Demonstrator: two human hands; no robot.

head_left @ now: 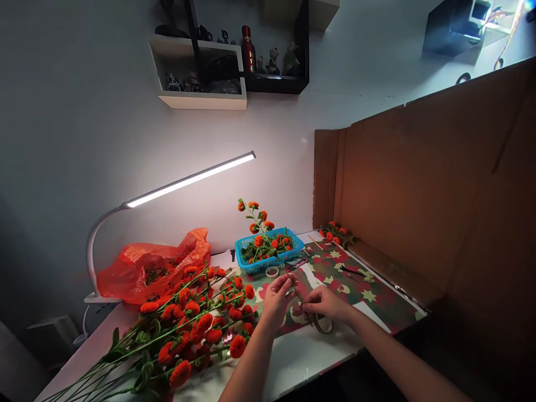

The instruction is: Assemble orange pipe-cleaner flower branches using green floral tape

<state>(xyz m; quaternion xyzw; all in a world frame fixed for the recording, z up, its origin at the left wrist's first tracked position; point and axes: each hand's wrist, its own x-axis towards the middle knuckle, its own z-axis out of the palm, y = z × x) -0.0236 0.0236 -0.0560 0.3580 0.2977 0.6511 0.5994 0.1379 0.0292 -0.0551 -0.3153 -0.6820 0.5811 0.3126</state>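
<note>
The flowers (205,322) are coloured orange-red, the stems (98,365) green and the basket (270,261) blue, while the mat (368,296) is patterned in green, red and cream.

We lose the flower stems (75,385) past the bottom edge; the right hand (326,303) partly hides a thin stick (297,291).

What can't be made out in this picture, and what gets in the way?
All in the head view:
Right hand: its exact pinch on the thin stem, too small and partly behind its fingers.
Plastic bag: most of its contents, hidden by its folds.
Blue basket: its floor, covered by flowers and leaves.
Long flower stems: some lower ends, cut off by the bottom edge.
Red bottle: its lettering, too small to read.
</note>
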